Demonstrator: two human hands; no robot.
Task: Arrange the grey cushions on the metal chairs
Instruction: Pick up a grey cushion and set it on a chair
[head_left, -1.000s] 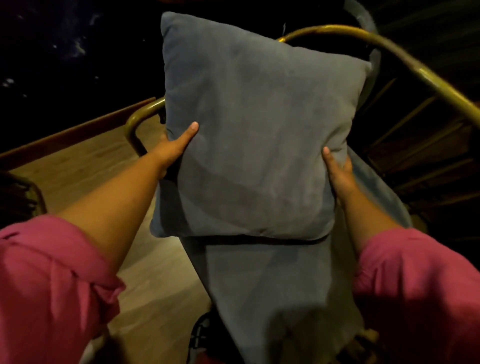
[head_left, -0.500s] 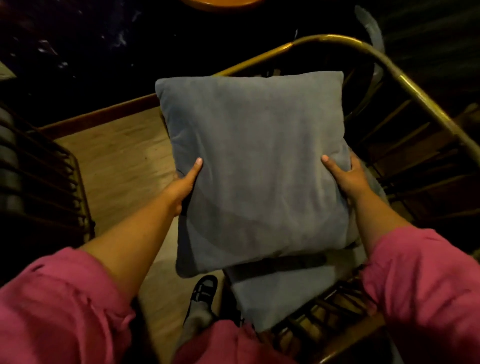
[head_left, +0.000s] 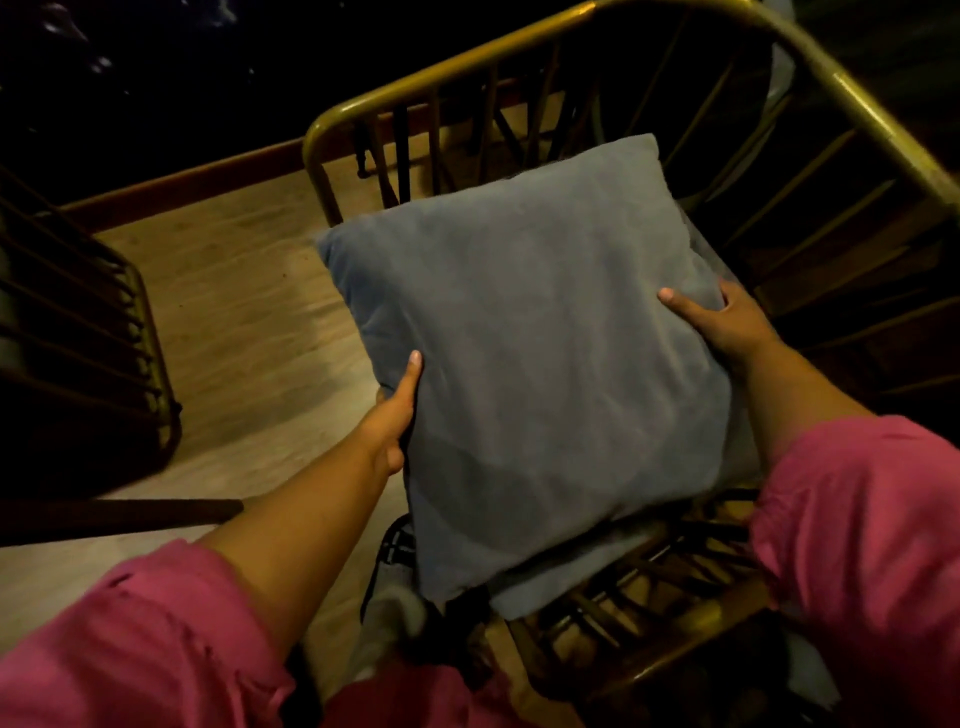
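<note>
A square grey cushion (head_left: 540, 364) lies flat over the seat of a brass-coloured metal chair (head_left: 457, 67). My left hand (head_left: 392, 415) grips its left edge, thumb on top. At the cushion's right edge my right hand (head_left: 727, 322) holds on, with its thumb also on top. A second grey cushion (head_left: 550, 582) lies underneath on the slatted seat; only its front edge shows.
Another dark metal chair (head_left: 104, 332) stands at the left. A wooden floor (head_left: 234, 291) runs between the chairs, bordered by a low wooden edge at the back. My sandalled foot (head_left: 395, 566) is beside the chair's front left corner. The background is dark.
The cushion has come down from upright in front of the chair back to lying flat over the seat. Both hands kept their grip and lowered with it.
</note>
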